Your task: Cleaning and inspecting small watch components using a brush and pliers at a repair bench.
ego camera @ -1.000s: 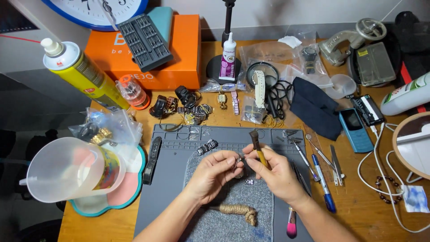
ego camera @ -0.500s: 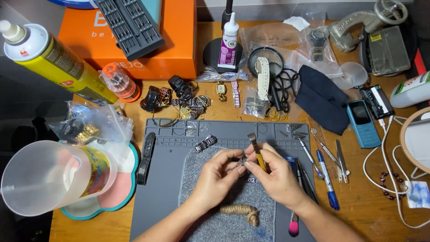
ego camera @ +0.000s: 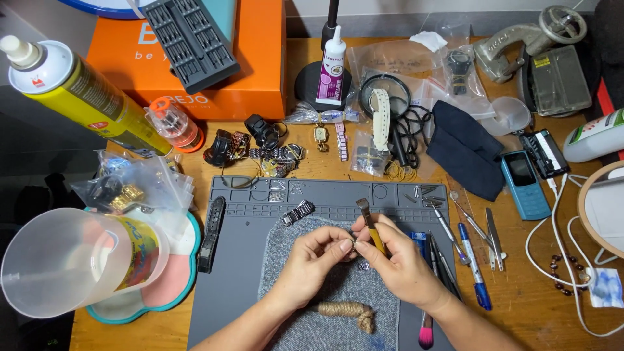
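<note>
My left hand (ego camera: 315, 259) pinches a small metal watch part (ego camera: 354, 246) at its fingertips over a grey cloth (ego camera: 344, 286) on the grey work mat (ego camera: 240, 273). My right hand (ego camera: 400, 263) meets it from the right and grips a yellow-handled tool (ego camera: 369, 224) whose dark tip points up and away. A short metal bracelet piece (ego camera: 298, 212) lies on the mat just above my left hand. A braided tan cord roll (ego camera: 348, 311) rests on the cloth between my wrists.
A clear measuring jug (ego camera: 71, 260) lies on its side at the left beside a yellow spray can (ego camera: 84, 97). Tweezers and pens (ego camera: 471, 244) sit right of the mat, a blue phone (ego camera: 523, 184) beyond. Watches, straps and an orange box (ego camera: 214, 58) crowd the back.
The camera has tilted down and closer, so the desk looks larger. My hands have stayed together over the cloth, with the tool tipped slightly more upright.
</note>
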